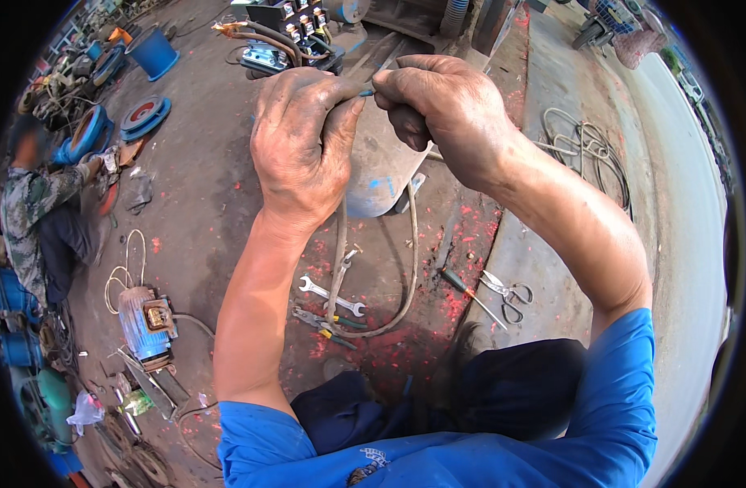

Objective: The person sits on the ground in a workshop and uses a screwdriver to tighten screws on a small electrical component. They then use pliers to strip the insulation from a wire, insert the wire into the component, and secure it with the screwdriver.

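Both of my hands are raised in front of me, fingertips almost meeting. My left hand [300, 146] pinches a small blue-green piece [365, 93] between thumb and forefinger; it is too small to tell its kind. At the piece's right end my right hand [450, 110] is closed, thumb against curled fingers, and whatever it holds is hidden. Below them stands a pale grey rounded metal body [374, 191], partly covered by the hands. A thick grey cable [413, 260] loops down from beside it toward my knees.
On the ground lie an open-end wrench [332, 295], pliers [312, 317], a screwdriver [473, 298] and scissors [508, 294]. An electric motor [145, 325] sits left. A person in camouflage [39, 203] crouches far left. Coiled cable [588, 150] lies right; an electrical unit [291, 32] stands ahead.
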`<act>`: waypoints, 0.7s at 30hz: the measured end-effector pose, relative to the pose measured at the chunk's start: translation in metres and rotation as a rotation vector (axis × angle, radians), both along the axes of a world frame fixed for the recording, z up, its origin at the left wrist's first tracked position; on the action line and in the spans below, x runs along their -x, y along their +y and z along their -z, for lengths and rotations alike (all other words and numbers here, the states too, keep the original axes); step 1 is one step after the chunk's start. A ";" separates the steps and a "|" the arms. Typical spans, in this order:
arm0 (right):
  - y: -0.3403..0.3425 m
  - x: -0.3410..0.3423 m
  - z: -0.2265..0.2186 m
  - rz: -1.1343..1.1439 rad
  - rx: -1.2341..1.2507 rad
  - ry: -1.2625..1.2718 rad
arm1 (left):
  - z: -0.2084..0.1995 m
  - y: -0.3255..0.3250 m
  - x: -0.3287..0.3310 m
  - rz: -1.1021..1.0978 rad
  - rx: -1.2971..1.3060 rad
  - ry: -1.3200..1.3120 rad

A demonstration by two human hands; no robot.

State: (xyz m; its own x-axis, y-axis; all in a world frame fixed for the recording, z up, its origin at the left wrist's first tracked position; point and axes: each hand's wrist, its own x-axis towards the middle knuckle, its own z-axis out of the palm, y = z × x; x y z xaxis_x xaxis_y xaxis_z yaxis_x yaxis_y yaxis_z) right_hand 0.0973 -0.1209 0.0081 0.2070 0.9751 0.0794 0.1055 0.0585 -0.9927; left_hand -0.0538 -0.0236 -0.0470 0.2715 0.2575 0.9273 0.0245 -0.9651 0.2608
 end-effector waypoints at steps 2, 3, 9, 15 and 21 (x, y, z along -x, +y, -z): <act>0.001 -0.011 0.005 -0.063 -0.013 0.139 | -0.001 -0.002 0.001 0.033 0.086 -0.015; -0.002 -0.015 0.009 -0.009 -0.156 -0.056 | -0.003 -0.004 0.002 0.052 0.128 -0.015; 0.006 -0.027 0.011 0.130 -0.952 -1.075 | -0.012 -0.004 0.007 0.109 0.203 0.056; 0.012 -0.020 0.007 0.244 -1.046 -1.262 | -0.012 -0.005 0.003 0.070 0.137 -0.012; 0.021 -0.006 0.010 0.357 -0.664 -0.931 | 0.001 -0.001 -0.009 -0.082 -0.005 -0.023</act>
